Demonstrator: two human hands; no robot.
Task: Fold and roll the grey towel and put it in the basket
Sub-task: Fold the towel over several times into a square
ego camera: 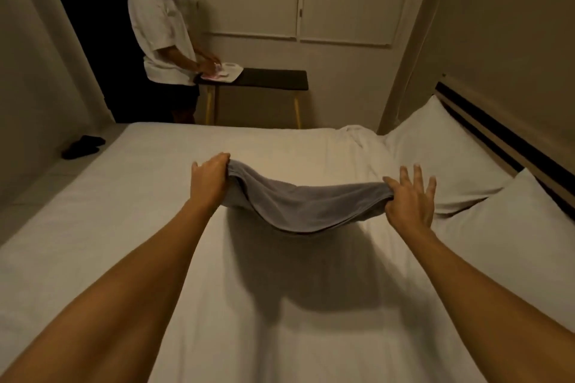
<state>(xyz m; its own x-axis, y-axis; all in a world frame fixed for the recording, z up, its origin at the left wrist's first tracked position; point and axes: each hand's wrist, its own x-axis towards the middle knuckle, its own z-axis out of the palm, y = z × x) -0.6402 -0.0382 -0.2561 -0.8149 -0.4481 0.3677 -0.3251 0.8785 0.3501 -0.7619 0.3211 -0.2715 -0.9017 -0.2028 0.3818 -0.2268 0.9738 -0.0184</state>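
The grey towel (306, 207) is hanging above the white bed (109, 227), stretched between both hands and sagging in the middle, with its shadow falling on the sheet below. It appears already doubled over, as layered edges are showing along the near side.

The left hand (210, 179) is gripping the towel's left end, with fingers curled over the bunched cloth. The right hand (410, 202) is pinching the right end between thumb and what appears to be the forefinger, while the other fingers are spreading straight and loose.

Risks, as judged from here: the right-hand hold is looking the weaker of the two, so that end could be slipping free if tension rises, dropping the fold open. The slack middle could be landing creased or skewed on the bed, giving a crooked roll. The layers may also be shifting out of line while airborne.

The towel's long axis is running left to right across the view, roughly parallel to the far bed edge, with its right end sitting slightly nearer the camera and nearer the pillows (435, 158). No basket is showing anywhere in view.
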